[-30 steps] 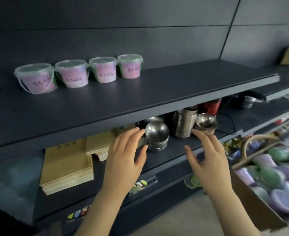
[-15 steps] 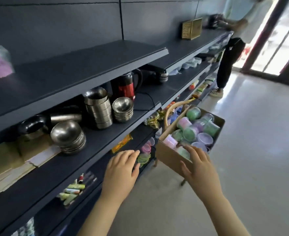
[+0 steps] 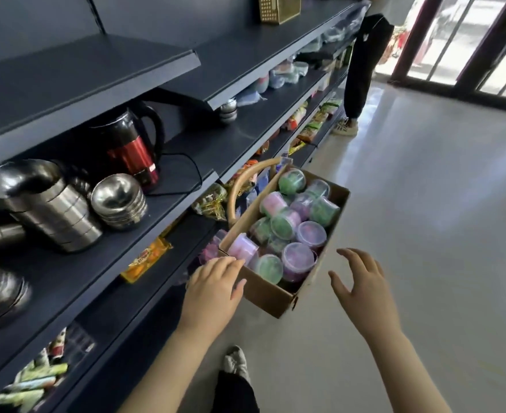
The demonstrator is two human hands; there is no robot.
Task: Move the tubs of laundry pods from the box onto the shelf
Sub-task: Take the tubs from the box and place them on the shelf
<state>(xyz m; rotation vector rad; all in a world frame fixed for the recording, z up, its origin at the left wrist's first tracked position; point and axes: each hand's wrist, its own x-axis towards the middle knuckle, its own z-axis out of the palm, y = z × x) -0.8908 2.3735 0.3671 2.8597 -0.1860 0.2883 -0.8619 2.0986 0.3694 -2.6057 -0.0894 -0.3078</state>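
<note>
As the view has swung right and down over the last second, the row of four tubs already placed is no longer in frame; only a bare stretch of the top shelf point(image 3: 90, 76) shows at upper left. Below it stand the stacked steel cups point(image 3: 46, 204), the steel bowls point(image 3: 117, 201) and the red-and-black kettle point(image 3: 129, 150), all untouched. Left hand point(image 3: 213, 290): a second ago it was raised in front of the bowls. It is now lower and at the near-left corner of the box point(image 3: 266, 290), with its fingers loosely bent and holding nothing. Its fingertips are at the rim beside a lilac tub point(image 3: 242, 247); contact cannot be told. The box is still well stocked, with tubs point(image 3: 286, 225) of green and lilac lying jumbled, some on their sides. Right hand point(image 3: 362, 287): half a second ago it was over the box's near edge. It is now spread wide just beside the right wall, apart from it and empty. A second person point(image 3: 364, 64) stands further along the aisle at far right. Judgement: the placing cycle has ended and a fresh pick is beginning. Most of the load remains to move, and the lilac tub by the left fingertips looks the likeliest next grasp.
</note>
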